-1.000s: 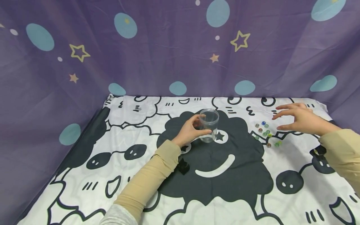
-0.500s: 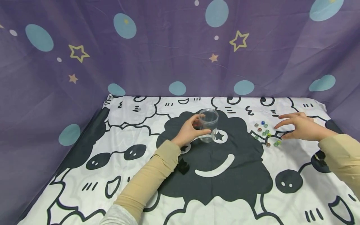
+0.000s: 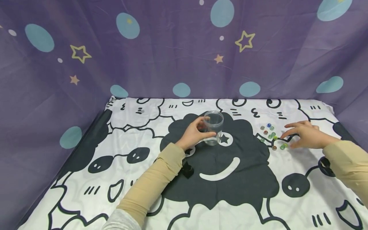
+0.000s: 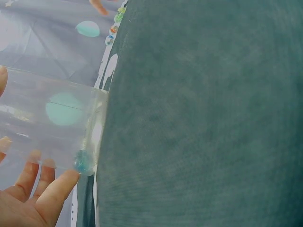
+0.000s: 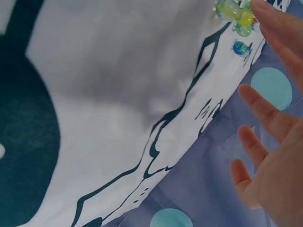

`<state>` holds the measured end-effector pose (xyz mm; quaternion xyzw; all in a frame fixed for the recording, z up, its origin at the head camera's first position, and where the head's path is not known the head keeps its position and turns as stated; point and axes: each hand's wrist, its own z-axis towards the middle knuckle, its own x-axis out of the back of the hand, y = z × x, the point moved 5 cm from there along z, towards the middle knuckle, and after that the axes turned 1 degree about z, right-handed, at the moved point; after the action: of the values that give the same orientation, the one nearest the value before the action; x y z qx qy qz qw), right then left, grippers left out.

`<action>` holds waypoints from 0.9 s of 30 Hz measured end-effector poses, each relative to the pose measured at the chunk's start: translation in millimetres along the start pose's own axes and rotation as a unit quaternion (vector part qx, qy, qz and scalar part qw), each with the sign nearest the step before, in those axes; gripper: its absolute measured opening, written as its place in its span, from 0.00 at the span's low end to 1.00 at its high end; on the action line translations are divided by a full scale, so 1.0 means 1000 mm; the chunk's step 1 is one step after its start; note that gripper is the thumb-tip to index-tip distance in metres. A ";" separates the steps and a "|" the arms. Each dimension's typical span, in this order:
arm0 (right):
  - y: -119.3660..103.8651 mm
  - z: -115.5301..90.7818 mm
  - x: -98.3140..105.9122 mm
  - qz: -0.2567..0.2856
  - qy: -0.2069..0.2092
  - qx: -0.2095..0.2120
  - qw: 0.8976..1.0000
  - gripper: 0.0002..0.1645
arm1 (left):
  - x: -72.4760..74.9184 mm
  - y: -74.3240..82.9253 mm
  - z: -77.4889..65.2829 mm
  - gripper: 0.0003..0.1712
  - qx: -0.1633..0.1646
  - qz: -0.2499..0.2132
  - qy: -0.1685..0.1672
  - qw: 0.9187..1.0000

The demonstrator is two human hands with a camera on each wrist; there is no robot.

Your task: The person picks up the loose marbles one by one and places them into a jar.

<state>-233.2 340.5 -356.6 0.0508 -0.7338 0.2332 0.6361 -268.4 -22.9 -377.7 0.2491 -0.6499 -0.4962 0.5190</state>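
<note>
A clear plastic cup (image 3: pixel 213 122) stands upright on the black cloud print, and my left hand (image 3: pixel 191 135) grips its side between thumb and fingers. Through its wall in the left wrist view shows a blue-green marble (image 4: pixel 82 161) at the bottom. Several loose glass marbles (image 3: pixel 270 136) lie scattered to the right. Just right of them hovers my right hand (image 3: pixel 310 136), thumb and fingers spread with nothing between them. Its thumb tip is close to the green marbles (image 3: pixel 283 147). In the right wrist view, a blue marble (image 5: pixel 241 48) lies apart from the yellow-green ones (image 5: pixel 244 18).
A white cloth (image 3: pixel 244 204) with black cartoon clouds covers the table. Behind it hangs a purple curtain (image 3: pixel 161 57) with stars and blue ovals, which also runs down the left side. Black wrist devices (image 3: pixel 187 169) sit at the sleeves.
My right hand has come down toward the near side of the marbles, its thumb now close to the green ones. The left hand and the cup have stayed in place.
</note>
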 end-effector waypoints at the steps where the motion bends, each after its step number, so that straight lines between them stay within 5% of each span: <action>1: 0.000 0.000 0.000 -0.001 -0.001 -0.001 1.000 0.21 | 0.000 0.000 0.000 0.36 -0.002 0.000 0.000 1.000; 27: 0.014 0.000 -0.019 -0.014 -0.014 -0.025 1.000 0.19 | 0.000 -0.002 0.000 0.37 -0.003 -0.002 0.000 1.000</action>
<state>-234.7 348.7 -378.9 0.0484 -0.7474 0.2055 0.6300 -269.1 -23.6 -379.7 0.2494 -0.6476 -0.4993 0.5188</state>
